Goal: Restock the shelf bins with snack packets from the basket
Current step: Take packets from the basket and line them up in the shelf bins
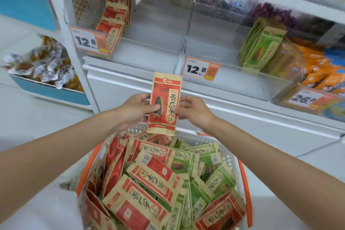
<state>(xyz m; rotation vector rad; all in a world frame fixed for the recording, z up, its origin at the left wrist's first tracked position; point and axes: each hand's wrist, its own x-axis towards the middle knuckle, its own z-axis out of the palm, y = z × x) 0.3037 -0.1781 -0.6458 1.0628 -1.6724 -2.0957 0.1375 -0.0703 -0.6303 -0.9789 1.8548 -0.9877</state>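
A red snack packet stands upright above the basket, held from both sides. My left hand grips its left edge with the thumb on the front. My right hand pinches its right edge. Below them the white basket with orange handles is full of several red and green packets. On the shelf, the left clear bin holds a row of red packets at its left side. The right clear bin holds green packets at its right side.
Price tags reading 12.8 and 12.8 hang on the bin fronts. A bin of orange packets sits at the far right. A blue-fronted rack with wrapped snacks stands at the left. A white shelf base runs behind the basket.
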